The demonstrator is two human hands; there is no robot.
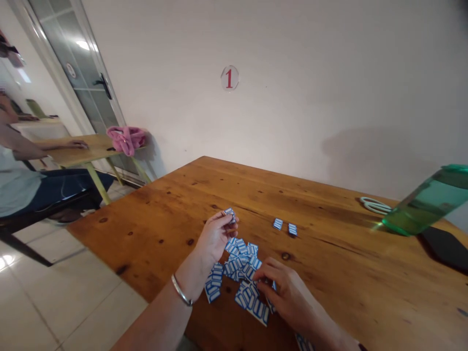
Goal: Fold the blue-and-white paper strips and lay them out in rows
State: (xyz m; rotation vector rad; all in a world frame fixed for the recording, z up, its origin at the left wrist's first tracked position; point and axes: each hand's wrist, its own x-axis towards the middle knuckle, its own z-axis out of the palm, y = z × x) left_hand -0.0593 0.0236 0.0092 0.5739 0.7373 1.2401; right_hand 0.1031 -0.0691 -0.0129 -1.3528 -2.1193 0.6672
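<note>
My left hand (218,234), with a silver bangle at the wrist, is raised just beyond a loose pile. Between its thumb and fingers are small blue-and-white cards (228,211); how many is unclear. The pile of similar cards (239,261) lies scattered and overlapping on the wooden table. At the pile's right edge my right hand (283,287) has curled fingers, thumb and fingertips close together against the cards. Whatever is between them is hidden. Farther back, two small stacks of cards (278,224) (292,229) lie side by side, slightly apart.
On the right of the wooden table (164,214) are a green bottle (427,200), a coiled white cable (375,205) and a dark flat object (444,248). A few cards (304,342) lie at the bottom edge. Left, a person sits at another table with a pink cloth (126,140).
</note>
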